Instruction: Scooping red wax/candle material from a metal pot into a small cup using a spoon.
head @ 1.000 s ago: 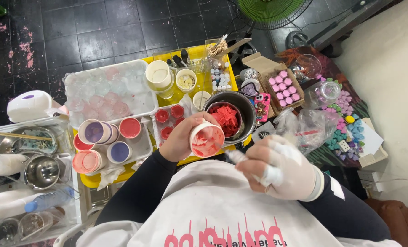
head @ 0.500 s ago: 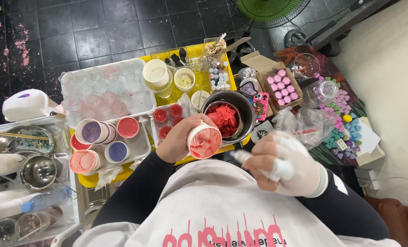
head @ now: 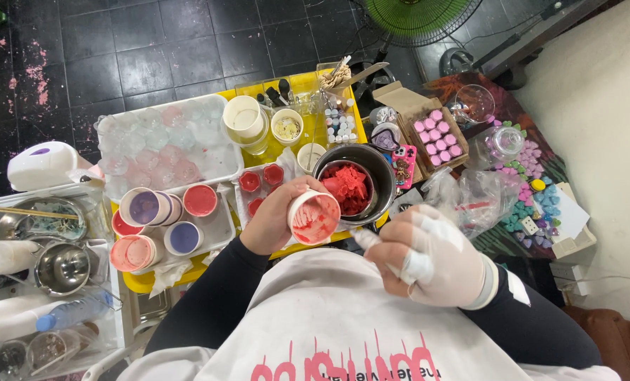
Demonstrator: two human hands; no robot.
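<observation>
My left hand (head: 278, 215) grips a white paper cup (head: 314, 216) smeared inside with red wax, tilted so its mouth faces me. It hovers just in front of a steel pot (head: 370, 169) that holds chunks of red wax (head: 346, 186). My right hand (head: 428, 256), in a white glove with taped fingers, is closed around a thin white stick-like tool (head: 366, 240) whose tip points toward the cup. The tool's tip stays a little apart from the cup.
A yellow table (head: 297, 85) carries a clear mould tray (head: 163, 144), a tray of stained cups (head: 166, 215), small red-filled moulds (head: 261, 178) and little bottles (head: 340, 123). A box of pink pieces (head: 438, 132) and coloured shapes (head: 534, 197) lie right. Steel bowls (head: 61, 268) sit left.
My right hand with the tool shifted slightly left and closer to the cup. The cup in my left hand stayed almost in place.
</observation>
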